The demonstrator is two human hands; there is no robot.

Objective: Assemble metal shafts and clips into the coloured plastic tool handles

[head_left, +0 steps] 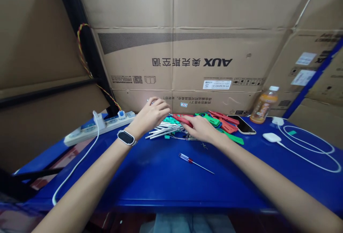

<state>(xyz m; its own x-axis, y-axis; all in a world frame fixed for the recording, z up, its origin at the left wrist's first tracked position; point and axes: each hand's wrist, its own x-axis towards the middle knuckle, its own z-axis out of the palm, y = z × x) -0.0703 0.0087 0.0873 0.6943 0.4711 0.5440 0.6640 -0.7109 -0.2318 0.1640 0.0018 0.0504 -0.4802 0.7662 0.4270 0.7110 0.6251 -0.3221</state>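
Cardboard point(203, 4): upside-down "AUX" point(217, 63) | left grip point(157, 113): thin rod point(170, 114) | right grip point(199, 128): red piece point(183, 119)

Deep blue runs right across the table point(150, 181), and here's a flash of bright red on the held piece point(183, 119)! Vivid green on the flat pieces point(232, 138), silver on the rods point(163, 132). The screwdriver point(184, 157) shows a clear handle with a red collar. Brown cardboard point(128, 4) sports black print and a dark meshed sweep; orange bottle point(264, 107), white cap; red-and-yellow twisted wire point(81, 58)!
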